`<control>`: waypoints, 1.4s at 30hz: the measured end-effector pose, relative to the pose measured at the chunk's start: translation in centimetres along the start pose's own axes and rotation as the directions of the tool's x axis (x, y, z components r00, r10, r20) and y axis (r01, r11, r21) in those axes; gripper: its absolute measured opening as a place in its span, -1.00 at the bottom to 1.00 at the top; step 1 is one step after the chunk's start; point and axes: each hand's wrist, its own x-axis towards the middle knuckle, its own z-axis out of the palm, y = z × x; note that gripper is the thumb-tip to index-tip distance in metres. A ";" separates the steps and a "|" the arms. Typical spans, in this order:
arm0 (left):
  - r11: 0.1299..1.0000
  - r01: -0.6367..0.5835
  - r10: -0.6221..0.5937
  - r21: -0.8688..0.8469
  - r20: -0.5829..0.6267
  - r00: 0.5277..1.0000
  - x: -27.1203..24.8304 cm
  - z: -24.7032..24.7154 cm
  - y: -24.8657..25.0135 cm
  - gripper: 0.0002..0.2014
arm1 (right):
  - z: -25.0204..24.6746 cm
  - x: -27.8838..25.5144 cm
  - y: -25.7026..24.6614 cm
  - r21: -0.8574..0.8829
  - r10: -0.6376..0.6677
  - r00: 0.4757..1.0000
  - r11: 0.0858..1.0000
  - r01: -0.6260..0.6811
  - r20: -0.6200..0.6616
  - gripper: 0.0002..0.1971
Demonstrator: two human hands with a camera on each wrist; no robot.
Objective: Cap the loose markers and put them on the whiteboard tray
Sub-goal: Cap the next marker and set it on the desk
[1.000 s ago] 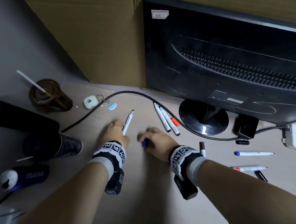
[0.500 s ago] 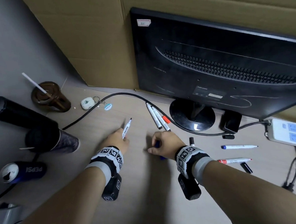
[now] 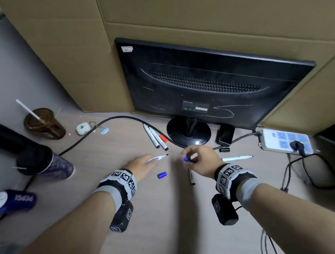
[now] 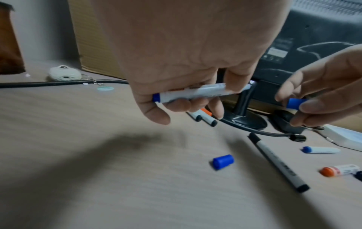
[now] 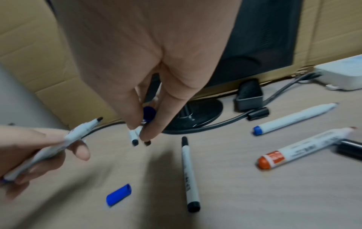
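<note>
- A white-barrelled marker (image 4: 197,92) with a blue end is gripped in the left hand (image 3: 140,166), fingers curled round the smooth tube; its bare dark tip (image 5: 99,119) is pointed toward the monitor stand (image 3: 188,132).
- A small blue cap (image 4: 295,103) is pinched between thumb and fingertips of the right hand (image 3: 201,161), held above the desk, just in front of the round glossy black stand.
- A second blue cap (image 3: 162,175), short and cylindrical, is seen lying loose on the pale wood-grain desk (image 3: 158,215), in front of the stand, between the two hands.
- A slim black-ended marker (image 5: 189,172) is laid flat in front of the stand, near the right wrist.
- Two white markers (image 3: 156,137), side by side and touching, are found just left of the stand, beside a thick black cable (image 3: 81,140).
- To the stand's right, a blue-ended marker (image 5: 293,119) and an orange-ended marker (image 5: 301,148) are left uncapped; a black cap (image 5: 258,113) lies nearer the stand.
</note>
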 end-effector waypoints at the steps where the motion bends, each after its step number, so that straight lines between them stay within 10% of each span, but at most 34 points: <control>1: 0.999 -0.038 0.038 -0.010 -0.006 0.999 -0.4 0.3 0.5 -0.62 | -0.5 -0.5 0.4 0.021 0.024 1.000 0.999 -0.024 -0.012 -0.75; 16: 0.958 -0.251 0.256 0.138 -0.023 0.966 -3.1 3.4 3.7 -0.57 | -3.1 -6.0 1.6 0.364 0.044 0.997 0.931 -0.017 -0.065 -0.80; 42: 0.954 -0.234 0.244 0.187 -0.030 0.969 -2.7 3.6 3.0 -0.55 | -3.3 -7.1 0.5 0.251 -0.035 0.989 0.965 0.071 -0.146 -0.75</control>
